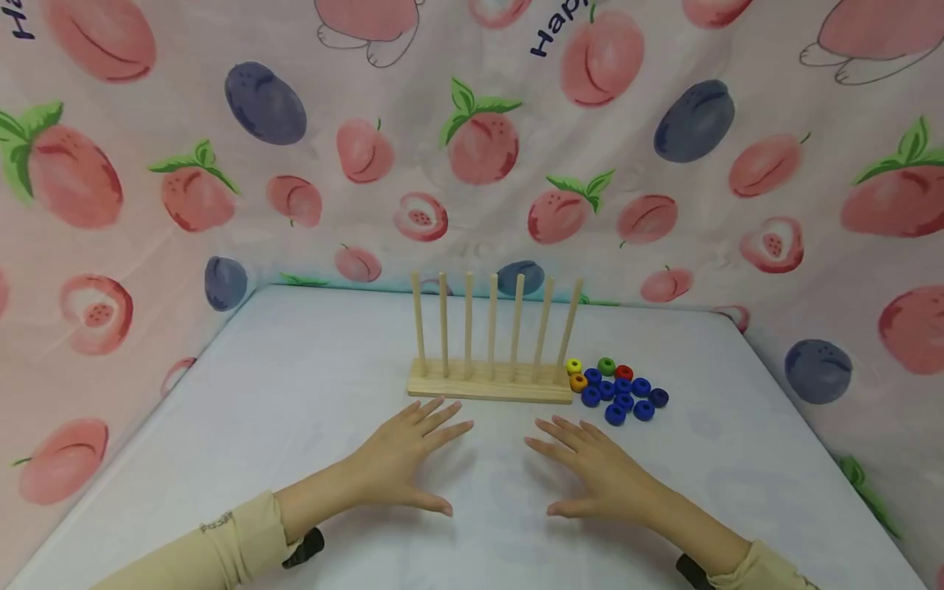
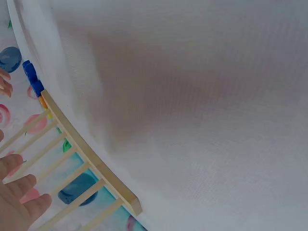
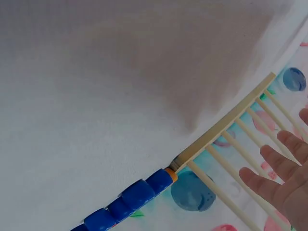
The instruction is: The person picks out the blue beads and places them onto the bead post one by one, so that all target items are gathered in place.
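Both hands hover over the white table in front of a wooden peg rack [image 1: 490, 392], fingers spread and nothing held. My left hand [image 1: 401, 459] is just before the rack's left half, its fingertips pointing toward the base. To the right, my right hand [image 1: 601, 475] reaches forward below a group of beads. Several upright pegs [image 1: 492, 328] stand in a row on the base, all bare. The loose beads lie at the rack's right end: several blue beads [image 1: 623, 401], a yellow bead [image 1: 574, 366], an orange bead [image 1: 578, 383], a green bead [image 1: 606, 366] and a red bead [image 1: 624, 373].
A white cloth [image 1: 324, 352] covers the table. Behind it and along both sides hangs a fabric printed with peaches and plums [image 1: 483, 147]. Dark bands [image 1: 304, 547] show at the wrists by the beige sleeves [image 1: 236, 541].
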A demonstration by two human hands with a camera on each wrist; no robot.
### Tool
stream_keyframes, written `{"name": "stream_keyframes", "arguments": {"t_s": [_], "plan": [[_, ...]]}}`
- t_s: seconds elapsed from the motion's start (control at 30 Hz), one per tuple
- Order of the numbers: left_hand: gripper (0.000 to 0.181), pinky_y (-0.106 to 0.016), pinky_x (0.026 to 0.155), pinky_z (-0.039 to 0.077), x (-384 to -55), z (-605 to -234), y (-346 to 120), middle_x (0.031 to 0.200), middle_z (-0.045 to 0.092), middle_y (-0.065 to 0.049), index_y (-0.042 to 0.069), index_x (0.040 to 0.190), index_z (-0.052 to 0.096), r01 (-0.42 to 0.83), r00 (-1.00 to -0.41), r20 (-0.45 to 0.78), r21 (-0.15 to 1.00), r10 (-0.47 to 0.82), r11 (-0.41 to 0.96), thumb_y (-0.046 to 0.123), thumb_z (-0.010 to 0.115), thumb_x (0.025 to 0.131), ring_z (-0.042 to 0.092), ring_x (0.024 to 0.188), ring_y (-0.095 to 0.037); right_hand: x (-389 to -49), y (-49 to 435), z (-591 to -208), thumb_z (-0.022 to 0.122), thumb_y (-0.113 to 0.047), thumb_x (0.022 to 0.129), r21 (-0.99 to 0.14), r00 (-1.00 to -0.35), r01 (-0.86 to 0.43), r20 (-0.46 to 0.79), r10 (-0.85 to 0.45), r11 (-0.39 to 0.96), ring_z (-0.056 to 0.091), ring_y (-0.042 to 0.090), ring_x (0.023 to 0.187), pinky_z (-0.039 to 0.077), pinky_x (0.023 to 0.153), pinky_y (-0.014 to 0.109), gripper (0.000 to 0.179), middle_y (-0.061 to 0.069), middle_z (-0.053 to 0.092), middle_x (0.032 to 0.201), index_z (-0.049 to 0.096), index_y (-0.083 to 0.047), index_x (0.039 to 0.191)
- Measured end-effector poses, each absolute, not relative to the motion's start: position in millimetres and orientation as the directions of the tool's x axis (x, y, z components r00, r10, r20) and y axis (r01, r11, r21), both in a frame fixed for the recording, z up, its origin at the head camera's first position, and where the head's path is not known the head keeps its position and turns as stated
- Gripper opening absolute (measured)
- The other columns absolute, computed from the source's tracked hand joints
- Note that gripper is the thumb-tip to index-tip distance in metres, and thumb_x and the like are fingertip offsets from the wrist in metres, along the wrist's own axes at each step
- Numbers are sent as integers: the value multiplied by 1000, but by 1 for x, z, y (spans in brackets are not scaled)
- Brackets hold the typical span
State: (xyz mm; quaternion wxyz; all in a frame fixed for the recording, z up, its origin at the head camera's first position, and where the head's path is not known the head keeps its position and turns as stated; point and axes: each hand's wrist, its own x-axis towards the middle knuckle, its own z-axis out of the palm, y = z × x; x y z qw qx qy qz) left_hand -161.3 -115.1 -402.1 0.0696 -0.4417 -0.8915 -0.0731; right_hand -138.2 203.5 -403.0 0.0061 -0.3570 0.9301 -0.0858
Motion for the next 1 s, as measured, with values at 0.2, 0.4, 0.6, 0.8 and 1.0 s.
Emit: {"name": "stream_keyframes", "arguments": {"t_s": [0.2, 0.4, 0.6, 0.8, 1.0], "plan": [[92, -52, 110, 34, -158, -400, -121, 147, 43, -9, 19, 142, 43, 796, -601, 228, 78, 766, 601, 74, 61, 70, 35, 138, -33, -141, 203, -401, 68, -57, 77, -160, -727, -684, 79, -682, 712, 49, 33, 127, 42, 100, 56, 75, 10, 45, 145, 47, -20, 139], [77, -49, 107, 40, -157, -399, -120, 136, 56, -8, 18, 134, 52, 814, -569, 293, 67, 768, 577, 68, 61, 76, 48, 129, -31, -140, 206, -398, 73, -46, 77, -148, -728, -685, 96, -679, 714, 55, 30, 121, 47, 96, 51, 68, 11, 53, 138, 52, -16, 134], [52, -45, 104, 43, -151, -396, -120, 124, 64, -5, 18, 125, 61, 788, -609, 255, 93, 751, 608, 51, 62, 85, 57, 120, -26, -135, 210, -400, 70, -40, 82, -157, -755, -654, 86, -650, 740, 59, 29, 115, 51, 91, 49, 59, 11, 57, 133, 55, -14, 132], [39, -41, 99, 48, -147, -388, -123, 117, 68, -3, 17, 119, 65, 772, -628, 279, 101, 727, 628, 40, 64, 87, 62, 113, -22, -135, 213, -398, 71, -33, 82, -182, -800, -600, 94, -593, 779, 59, 29, 115, 51, 91, 48, 55, 11, 59, 130, 56, -12, 130], [35, -40, 95, 51, -151, -379, -129, 118, 68, -2, 17, 119, 65, 810, -586, 243, 132, 773, 572, 35, 62, 90, 62, 111, -20, -135, 221, -396, 72, -27, 82, -180, -821, -571, 131, -556, 801, 62, 28, 110, 53, 88, 47, 50, 10, 64, 122, 59, -11, 127]]}}
